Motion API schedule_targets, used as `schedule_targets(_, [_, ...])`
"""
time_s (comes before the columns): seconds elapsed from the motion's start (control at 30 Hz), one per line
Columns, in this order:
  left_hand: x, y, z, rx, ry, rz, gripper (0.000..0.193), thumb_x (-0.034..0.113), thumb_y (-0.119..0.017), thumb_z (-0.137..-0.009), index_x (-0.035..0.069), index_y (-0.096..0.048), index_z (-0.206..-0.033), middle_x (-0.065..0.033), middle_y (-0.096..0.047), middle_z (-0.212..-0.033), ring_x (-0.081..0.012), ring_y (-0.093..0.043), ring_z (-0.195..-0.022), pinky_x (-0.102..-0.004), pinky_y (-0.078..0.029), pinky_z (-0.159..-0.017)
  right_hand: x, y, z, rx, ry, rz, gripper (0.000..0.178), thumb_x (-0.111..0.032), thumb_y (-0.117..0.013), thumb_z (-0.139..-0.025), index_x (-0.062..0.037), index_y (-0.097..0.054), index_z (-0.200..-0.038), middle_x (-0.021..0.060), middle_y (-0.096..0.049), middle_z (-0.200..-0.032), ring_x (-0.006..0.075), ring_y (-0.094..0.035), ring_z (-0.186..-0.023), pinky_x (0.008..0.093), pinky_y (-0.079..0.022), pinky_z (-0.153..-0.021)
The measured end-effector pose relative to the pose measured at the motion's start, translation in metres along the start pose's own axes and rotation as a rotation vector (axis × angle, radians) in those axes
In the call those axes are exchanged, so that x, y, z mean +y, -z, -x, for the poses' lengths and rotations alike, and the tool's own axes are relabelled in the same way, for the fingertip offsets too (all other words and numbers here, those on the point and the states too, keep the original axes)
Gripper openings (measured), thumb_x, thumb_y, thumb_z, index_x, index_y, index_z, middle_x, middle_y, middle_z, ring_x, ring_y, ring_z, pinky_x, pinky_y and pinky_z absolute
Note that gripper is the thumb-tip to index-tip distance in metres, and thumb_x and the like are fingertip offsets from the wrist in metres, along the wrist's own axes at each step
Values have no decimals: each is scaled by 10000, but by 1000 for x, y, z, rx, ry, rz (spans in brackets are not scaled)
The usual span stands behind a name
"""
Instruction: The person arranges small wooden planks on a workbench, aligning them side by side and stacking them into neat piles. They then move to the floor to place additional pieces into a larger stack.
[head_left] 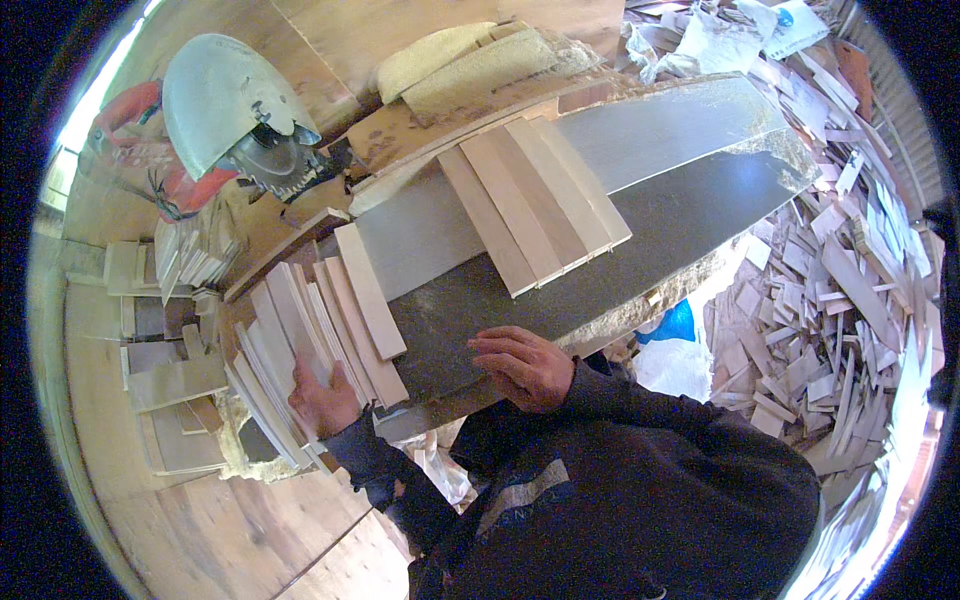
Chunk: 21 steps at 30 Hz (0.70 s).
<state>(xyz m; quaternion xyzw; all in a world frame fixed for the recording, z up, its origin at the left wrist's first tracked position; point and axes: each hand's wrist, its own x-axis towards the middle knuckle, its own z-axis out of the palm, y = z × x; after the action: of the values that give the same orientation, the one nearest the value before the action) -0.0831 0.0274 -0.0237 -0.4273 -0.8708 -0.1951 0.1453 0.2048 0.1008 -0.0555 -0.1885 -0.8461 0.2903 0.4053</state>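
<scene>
My left hand [325, 402] lies on the near end of a row of thin wooden slats [284, 312], thumb and forefinger apart. The slats stand close together, some leaning on edge, at the bench's left end. A pale slat [368, 290] lies at the right side of that row. Over the near edge of the dark bench top [450, 315], my right hand [527, 368] has its fingers stretched out to the left and holds nothing. Several flat wooden boards [535, 205] rest side by side across the middle of the bench, beyond that hand.
A heap of wood offcuts [800, 330] covers the floor at the right. A pale helmet-like shell [230, 100] with red straps sits at the far left. More stacked wood pieces [178, 383] stand at the left. Sacking [480, 75] lies behind the bench.
</scene>
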Motion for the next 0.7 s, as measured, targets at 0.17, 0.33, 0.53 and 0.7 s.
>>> schedule_targets(0.17, [8, 10, -1, -100, 55, 88, 563, 46, -684, -706, 63, -501, -1238, -193, -610, -1098, -370, -582, -978, -425, -465, -844, 2, -2, 5, -11, -29, -31, 296, -25, -614, -781, -12, -546, -1070, 173, -573, -1129, 360, -544, -1063, 422, -475, -886])
schedule_targets(0.33, [58, 30, 4, -311, 256, 1137, 503, 84, -665, -792, 10, -468, -1249, -182, -572, -1133, -235, -552, -1047, -332, -454, -891, -12, 1, -9, -113, -428, -261, 403, -107, -589, -856, -9, -468, -1228, 197, -554, -1147, 350, -531, -1100, 405, -458, -906])
schedule_targets(0.53, [159, 10, 43, -716, -15, 1232, 389, 217, -494, -914, 2, -521, -1238, -139, -533, -1256, -204, -507, -1129, -340, -378, -980, -8, 19, -25, 272, -713, -356, 595, -167, -632, -838, -27, -365, -1350, 237, -535, -1198, 243, -541, -1118, 363, -435, -925])
schedule_targets(0.7, [173, 7, 44, -741, -110, 1328, 345, 83, -485, -911, -16, -511, -1241, -154, -542, -1260, -212, -512, -1157, -313, -362, -1000, 61, 83, -5, 414, -680, 347, 611, -134, -671, -777, -3, -413, -1316, 219, -555, -1201, 324, -565, -1094, 370, -442, -927])
